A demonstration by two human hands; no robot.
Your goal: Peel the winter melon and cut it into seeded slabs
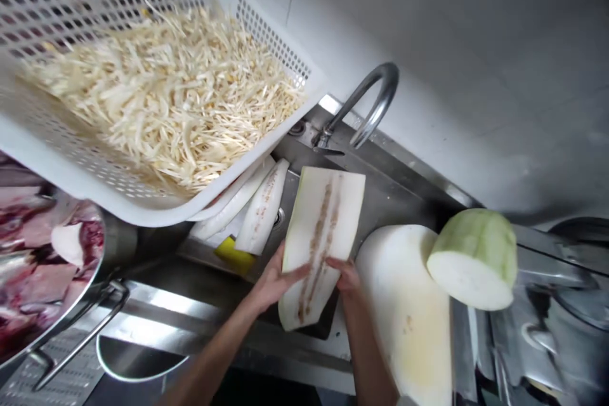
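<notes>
A long, flat piece of winter melon (328,222) is held over the sink, its white cut face with brown seed rows turned up. My left hand (276,279) grips its left edge, thumb lying on the cut face. On the opposite edge, my right hand (346,276) holds it the same way. Beyond my left hand, a narrower melon strip (261,209) with seed marks lies in the sink beside other pale strips. A green-skinned melon chunk (473,260) sits to the right, on the edge of a round white board (404,323).
A white perforated basket (157,212) of bean sprouts (190,95) stands at upper left. Below it is a metal pot (118,241) with raw meat or fish pieces (52,279). A curved faucet (385,85) rises behind the sink (385,200). Something yellow (235,257) lies near the strips.
</notes>
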